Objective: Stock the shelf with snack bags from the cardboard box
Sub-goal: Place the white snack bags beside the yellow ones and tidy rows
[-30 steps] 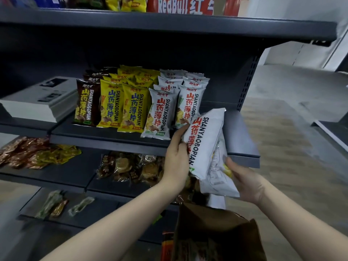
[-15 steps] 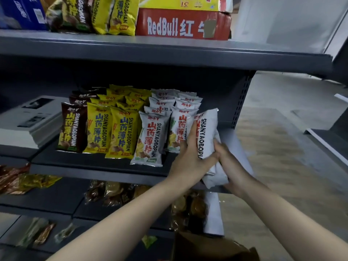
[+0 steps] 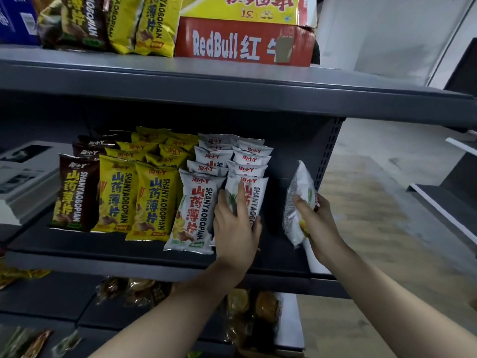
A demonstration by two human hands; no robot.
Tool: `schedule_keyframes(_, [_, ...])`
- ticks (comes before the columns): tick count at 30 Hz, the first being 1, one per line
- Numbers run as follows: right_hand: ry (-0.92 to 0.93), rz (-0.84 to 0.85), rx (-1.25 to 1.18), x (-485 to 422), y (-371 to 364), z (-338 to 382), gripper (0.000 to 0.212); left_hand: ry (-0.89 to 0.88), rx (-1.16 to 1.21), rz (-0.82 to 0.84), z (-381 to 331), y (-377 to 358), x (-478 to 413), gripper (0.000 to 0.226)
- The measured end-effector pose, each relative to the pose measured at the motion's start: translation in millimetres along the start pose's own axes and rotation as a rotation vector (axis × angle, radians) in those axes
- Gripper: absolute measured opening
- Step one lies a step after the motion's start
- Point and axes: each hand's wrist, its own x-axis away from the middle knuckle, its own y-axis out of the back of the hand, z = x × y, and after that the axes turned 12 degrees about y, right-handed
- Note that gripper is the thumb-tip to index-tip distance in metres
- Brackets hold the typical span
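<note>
Brown, yellow and white snack bags stand in rows on the middle shelf [image 3: 129, 263]. My left hand [image 3: 236, 228] grips a white snack bag [image 3: 256, 196] standing upright at the front of the right-hand white row, with the index finger laid on its face. To the right of that row, my right hand [image 3: 320, 223] holds a second white snack bag [image 3: 299, 187] edge-on over the bare end of the shelf. The cardboard box is out of view.
The upper shelf [image 3: 232, 83] hangs low over the rows and carries a red RedBull carton [image 3: 232, 45] and more snack bags [image 3: 144, 24]. A perforated upright [image 3: 326, 153] ends the shelf on the right. Wrapped goods lie on the lower shelves [image 3: 134, 293].
Both hands rose from below the shelf edge with two white bags held together. The bags are now apart: my left hand's stands in the right white row, my right hand's has moved off to the right.
</note>
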Motion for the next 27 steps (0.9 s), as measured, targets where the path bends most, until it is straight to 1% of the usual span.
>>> schedule_keyframes(3, [0.047,-0.005,0.072,-11.5,-4.7,-2.4,0.028,-0.001,0.045,-0.007,2.5,-10.7,-5.3,0.095])
schedule_keyframes(7, [0.147,-0.048,0.185,-26.6,-12.8,-11.2,0.036,0.089,0.093,0.034,2.7,-18.6,-9.6,0.103])
schedule_keyframes(11, [0.238,-0.115,0.237,-34.4,-20.2,-22.8,0.053,0.127,0.07,0.049,1.4,-22.0,-12.9,0.105])
schedule_keyframes(16, [0.276,-0.199,0.378,-43.1,-28.1,-44.9,0.07,0.144,0.004,0.036,1.7,-22.5,-12.3,0.111])
schedule_keyframes(19, [0.295,-0.276,0.553,-49.6,-32.8,-54.4,0.075,0.152,-0.01,0.031,1.8,-24.4,-11.7,0.114])
schedule_keyframes(22, [0.265,-0.339,0.672,-60.3,-39.3,-60.8,0.077,0.16,-0.004,0.038,2.2,-27.1,-11.3,0.113])
schedule_keyframes(27, [0.26,-0.431,0.692,-89.9,-54.9,-68.5,0.076,0.167,-0.045,0.056,2.1,-29.2,-13.3,0.11])
